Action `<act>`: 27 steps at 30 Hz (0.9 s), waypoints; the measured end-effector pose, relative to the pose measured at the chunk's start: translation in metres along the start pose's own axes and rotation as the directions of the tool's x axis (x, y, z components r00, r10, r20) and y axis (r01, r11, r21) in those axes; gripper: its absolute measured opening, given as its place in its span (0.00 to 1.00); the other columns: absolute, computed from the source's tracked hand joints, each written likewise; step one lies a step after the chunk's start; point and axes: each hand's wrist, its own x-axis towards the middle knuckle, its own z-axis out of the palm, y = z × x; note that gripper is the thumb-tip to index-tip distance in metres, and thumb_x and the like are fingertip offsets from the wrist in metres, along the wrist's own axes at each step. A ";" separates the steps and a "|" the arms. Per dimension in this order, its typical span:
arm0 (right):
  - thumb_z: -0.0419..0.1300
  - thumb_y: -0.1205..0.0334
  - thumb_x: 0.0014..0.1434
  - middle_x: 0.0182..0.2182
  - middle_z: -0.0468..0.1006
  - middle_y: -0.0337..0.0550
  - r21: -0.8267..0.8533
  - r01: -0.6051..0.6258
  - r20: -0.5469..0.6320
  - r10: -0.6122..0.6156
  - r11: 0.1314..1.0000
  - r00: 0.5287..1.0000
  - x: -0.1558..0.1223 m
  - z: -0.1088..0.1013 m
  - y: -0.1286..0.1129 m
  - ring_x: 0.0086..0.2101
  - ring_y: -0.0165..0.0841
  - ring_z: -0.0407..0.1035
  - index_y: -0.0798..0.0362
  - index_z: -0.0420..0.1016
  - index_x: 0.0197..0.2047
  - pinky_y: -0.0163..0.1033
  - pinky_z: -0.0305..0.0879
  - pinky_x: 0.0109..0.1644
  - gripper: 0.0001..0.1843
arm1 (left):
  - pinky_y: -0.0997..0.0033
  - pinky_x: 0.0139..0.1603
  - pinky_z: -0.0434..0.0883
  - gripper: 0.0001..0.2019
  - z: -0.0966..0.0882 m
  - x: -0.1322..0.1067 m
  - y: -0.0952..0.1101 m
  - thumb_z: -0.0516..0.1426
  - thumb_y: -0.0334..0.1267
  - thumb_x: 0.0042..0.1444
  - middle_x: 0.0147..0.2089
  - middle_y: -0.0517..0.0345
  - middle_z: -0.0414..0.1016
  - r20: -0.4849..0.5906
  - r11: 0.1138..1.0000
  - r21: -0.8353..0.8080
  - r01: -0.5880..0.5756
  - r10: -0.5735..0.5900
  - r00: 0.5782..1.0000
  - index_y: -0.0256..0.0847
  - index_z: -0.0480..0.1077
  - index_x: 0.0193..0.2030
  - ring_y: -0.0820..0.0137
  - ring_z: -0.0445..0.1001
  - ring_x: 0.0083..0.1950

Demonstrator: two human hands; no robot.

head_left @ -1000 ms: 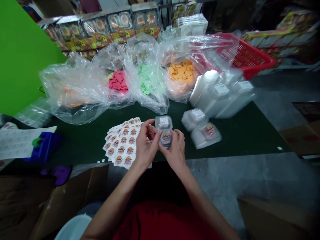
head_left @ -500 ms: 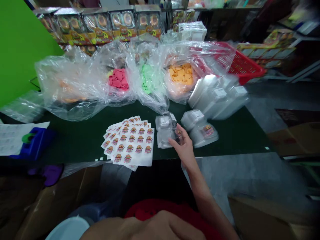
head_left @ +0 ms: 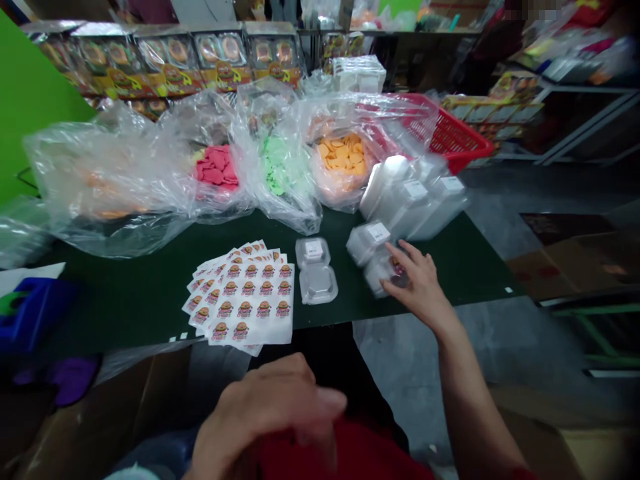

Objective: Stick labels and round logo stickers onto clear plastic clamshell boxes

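My right hand (head_left: 417, 280) has its thumb and fingers around a clear plastic clamshell box (head_left: 379, 270) with a burger sticker, at the pile of boxes right of centre. A box half with a white label (head_left: 370, 240) lies just behind it. Left of that, an open clamshell box (head_left: 319, 283) lies flat, its small white label on the far half. Fanned sheets of burger stickers (head_left: 250, 287) lie beside it. My left hand (head_left: 270, 407) is low in front of my body, smeared by motion, its fingers partly hidden.
Stacked clear clamshells (head_left: 413, 200) stand at the table's right. Plastic bags hold pink (head_left: 217, 167), green (head_left: 275, 163) and orange pieces (head_left: 343, 153). Behind are a red basket (head_left: 465, 137) and packed burger boxes (head_left: 220, 63). A blue tape dispenser (head_left: 37, 310) sits at the left.
My right hand has moved right from the left clamshell to the right-hand pile, carrying a stickered box. My left hand has risen toward the table edge. The view has shifted.
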 end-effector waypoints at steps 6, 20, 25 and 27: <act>0.67 0.42 0.61 0.71 0.66 0.56 0.065 -0.031 -0.166 0.041 0.997 0.985 -0.007 -0.012 -0.020 0.70 0.59 0.59 0.44 0.70 0.70 0.75 0.45 0.73 0.37 | 0.67 0.32 0.75 0.20 -0.044 -0.002 -0.036 0.59 0.50 0.70 0.32 0.57 0.78 -0.186 0.985 0.132 0.113 -0.087 0.979 0.49 0.74 0.65 0.67 0.77 0.31; 0.79 0.44 0.46 0.43 0.88 0.50 0.556 -0.831 0.831 -0.024 0.020 0.556 -0.131 0.193 -0.182 0.40 0.38 0.81 0.51 0.85 0.48 0.37 0.68 0.40 0.30 | 0.40 0.76 0.60 0.30 -0.108 -0.074 -0.181 0.45 0.26 0.69 0.78 0.46 0.63 -0.137 0.547 0.788 0.284 -0.293 0.946 0.44 0.62 0.76 0.57 0.59 0.80; 0.81 0.44 0.42 0.36 0.88 0.48 0.587 -0.798 0.809 0.125 -0.136 0.575 -0.121 0.195 -0.187 0.35 0.35 0.79 0.53 0.86 0.41 0.36 0.68 0.37 0.28 | 0.43 0.74 0.64 0.27 -0.099 -0.079 -0.177 0.46 0.27 0.71 0.75 0.44 0.67 -0.105 0.608 0.760 0.230 -0.235 0.966 0.42 0.63 0.75 0.57 0.62 0.78; 0.82 0.46 0.40 0.36 0.88 0.47 0.598 -0.787 0.799 0.184 -0.150 0.572 -0.117 0.196 -0.186 0.34 0.35 0.79 0.53 0.86 0.42 0.36 0.68 0.35 0.29 | 0.45 0.73 0.67 0.23 -0.098 -0.077 -0.172 0.48 0.30 0.73 0.72 0.44 0.72 -0.096 0.633 0.747 0.204 -0.200 0.975 0.42 0.66 0.72 0.57 0.65 0.76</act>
